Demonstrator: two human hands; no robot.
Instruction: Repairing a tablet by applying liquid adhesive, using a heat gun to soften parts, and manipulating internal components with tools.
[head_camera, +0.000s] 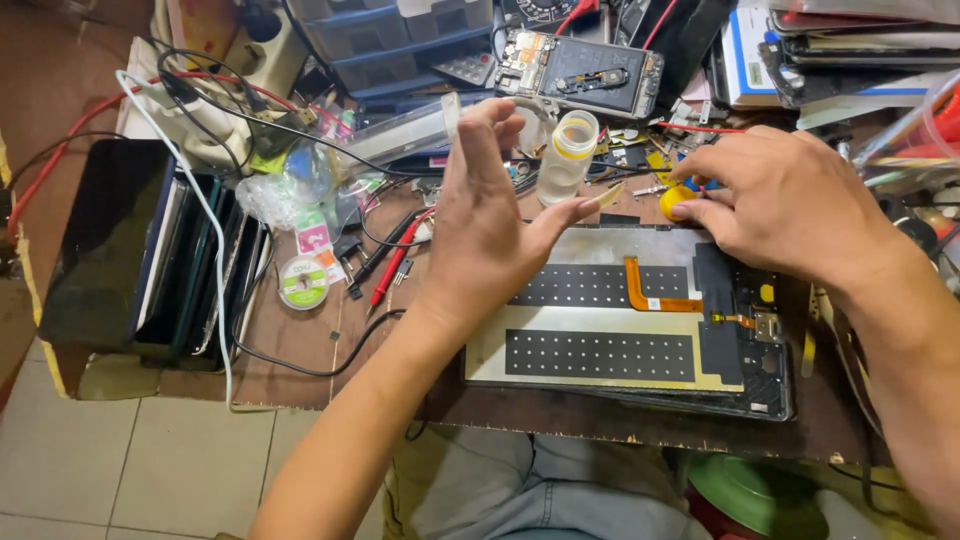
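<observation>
An opened tablet (600, 330) lies face down on the wooden bench, showing its metal back plate, black perforated strips and an orange flex cable (655, 297). My left hand (480, 215) is raised over the tablet's upper left corner with its fingers spread. Its thumb and index finger curve around a small clear bottle (568, 155) with a yellowish band, without clearly gripping it. My right hand (790, 200) reaches in from the right, above the tablet's upper right corner. Its fingertips pinch a small round yellow object (672, 200).
Several dark tablets and screens (150, 260) stand stacked at the left edge. Red probes (395, 265), a solder spool (303, 283) and tangled cables lie left of the tablet. An opened phone (590, 75), plastic drawers (385, 40) and boxes crowd the back. A green dish (760, 490) sits below the bench.
</observation>
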